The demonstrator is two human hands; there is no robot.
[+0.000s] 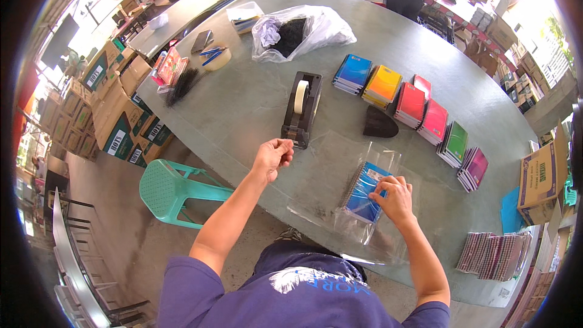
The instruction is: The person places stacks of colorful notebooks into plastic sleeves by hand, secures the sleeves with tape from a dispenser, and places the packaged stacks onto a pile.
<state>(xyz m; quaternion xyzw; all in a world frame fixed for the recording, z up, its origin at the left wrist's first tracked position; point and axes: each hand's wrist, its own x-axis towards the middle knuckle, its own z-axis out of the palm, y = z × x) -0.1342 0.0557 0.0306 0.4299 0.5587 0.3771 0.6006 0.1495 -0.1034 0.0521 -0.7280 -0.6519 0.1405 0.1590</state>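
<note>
The notebook (363, 197) is seemingly steadied by the half-curled right hand (396, 198), while the left hand (273, 159) is pinched by the dispenser (313, 100), grips unclear.

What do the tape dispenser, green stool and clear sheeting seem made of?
Tape dispenser: probably smooth black plastic, edges faintly shiny. Green stool: likely matte moulded plastic, evenly coloured, seat patterned. Clear sheeting: apparently glossy plastic film, transparent with bright creases.

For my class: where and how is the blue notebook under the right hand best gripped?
Probably pinch the notebook by its right edge, from the right: it lies flat, the coil runs down its left edge, and the right hand is at the opposite side.
</note>
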